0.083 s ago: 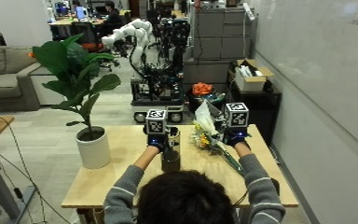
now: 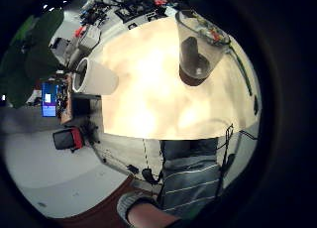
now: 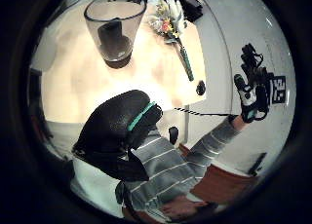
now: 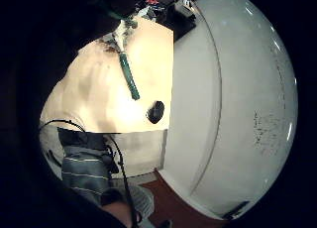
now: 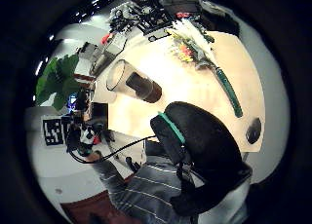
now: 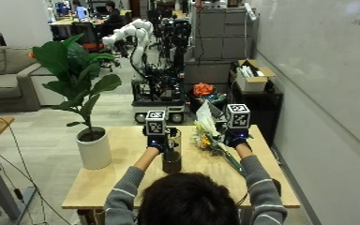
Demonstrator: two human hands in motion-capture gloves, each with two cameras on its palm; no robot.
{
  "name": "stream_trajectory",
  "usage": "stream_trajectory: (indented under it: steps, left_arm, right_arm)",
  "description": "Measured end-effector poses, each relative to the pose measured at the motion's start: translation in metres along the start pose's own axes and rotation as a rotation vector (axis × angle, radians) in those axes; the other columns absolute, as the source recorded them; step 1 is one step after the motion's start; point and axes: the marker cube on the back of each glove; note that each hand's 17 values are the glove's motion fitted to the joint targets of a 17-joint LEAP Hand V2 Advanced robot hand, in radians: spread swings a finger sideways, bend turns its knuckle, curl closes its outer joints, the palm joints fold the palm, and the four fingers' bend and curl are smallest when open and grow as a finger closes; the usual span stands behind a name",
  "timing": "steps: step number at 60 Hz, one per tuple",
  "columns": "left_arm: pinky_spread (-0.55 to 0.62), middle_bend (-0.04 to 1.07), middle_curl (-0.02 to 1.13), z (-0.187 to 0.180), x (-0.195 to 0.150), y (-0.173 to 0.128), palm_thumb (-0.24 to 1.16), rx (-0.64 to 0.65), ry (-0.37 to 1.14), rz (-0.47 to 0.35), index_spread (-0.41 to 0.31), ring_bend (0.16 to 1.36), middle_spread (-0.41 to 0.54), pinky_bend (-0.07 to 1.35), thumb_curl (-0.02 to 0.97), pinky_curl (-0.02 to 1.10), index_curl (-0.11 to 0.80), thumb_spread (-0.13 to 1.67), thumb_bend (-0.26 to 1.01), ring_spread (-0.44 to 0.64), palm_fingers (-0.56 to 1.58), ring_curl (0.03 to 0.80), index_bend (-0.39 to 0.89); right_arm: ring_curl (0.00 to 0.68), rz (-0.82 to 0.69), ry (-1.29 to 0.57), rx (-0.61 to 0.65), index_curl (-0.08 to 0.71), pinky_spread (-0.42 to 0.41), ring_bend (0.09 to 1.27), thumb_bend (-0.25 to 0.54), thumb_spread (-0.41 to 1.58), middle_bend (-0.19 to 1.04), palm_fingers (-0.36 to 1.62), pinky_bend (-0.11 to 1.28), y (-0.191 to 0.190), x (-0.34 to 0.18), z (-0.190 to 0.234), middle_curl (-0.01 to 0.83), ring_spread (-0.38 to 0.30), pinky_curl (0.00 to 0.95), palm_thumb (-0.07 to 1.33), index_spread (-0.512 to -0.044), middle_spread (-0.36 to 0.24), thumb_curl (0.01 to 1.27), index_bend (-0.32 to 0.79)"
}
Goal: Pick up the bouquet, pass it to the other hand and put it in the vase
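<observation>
The bouquet point(image 6: 206, 133), pale and orange flowers with a green-wrapped stem, lies on the wooden table point(image 6: 111, 180) right of centre. A clear glass vase point(image 6: 172, 152) with a dark base stands upright at the table's middle. My left hand point(image 6: 155, 140) hovers just behind the vase and holds nothing. My right hand point(image 6: 236, 137) hangs above the bouquet's right side, apart from it, fingers relaxed. The palm views show the vase point(image 3: 114, 29) and bouquet point(image 5: 195, 46) down on the table, well clear of both palms. The bouquet's stem point(image 4: 126, 72) points toward the table's near edge.
A white pot point(image 6: 94, 152) with a large-leaved plant stands on the table's left part. A small dark object point(image 4: 155, 111) lies near the near right corner. A white wall runs close along the right side. Machines and a cabinet stand behind the table.
</observation>
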Motion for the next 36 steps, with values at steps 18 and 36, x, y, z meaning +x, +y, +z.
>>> stream_trajectory:
  steps: [18,36]
  left_arm:
    - [0.32,0.22,0.21,-0.021,0.012,0.024,0.21,0.019,-0.002,0.025,0.056,0.63,0.297,0.47,0.198,0.24,0.109,0.92,-0.02,0.33,0.14,0.226,0.12]
    - [0.34,0.22,0.28,-0.025,0.027,0.008,0.19,0.019,0.009,0.041,0.058,0.66,0.309,0.48,0.252,0.29,0.161,0.96,-0.03,0.34,0.11,0.252,0.12]
  right_arm:
    - [0.227,-0.026,-0.017,0.013,0.086,0.256,0.52,0.105,1.07,0.20,0.20,0.70,0.008,0.001,-0.008,0.196,0.081,0.302,0.39,-0.401,-0.062,0.16,0.11]
    - [0.264,-0.013,-0.007,-0.027,0.117,0.262,0.54,0.013,1.14,0.20,0.17,0.72,-0.003,-0.001,-0.013,0.267,0.083,0.330,0.43,-0.404,-0.051,0.21,0.10]
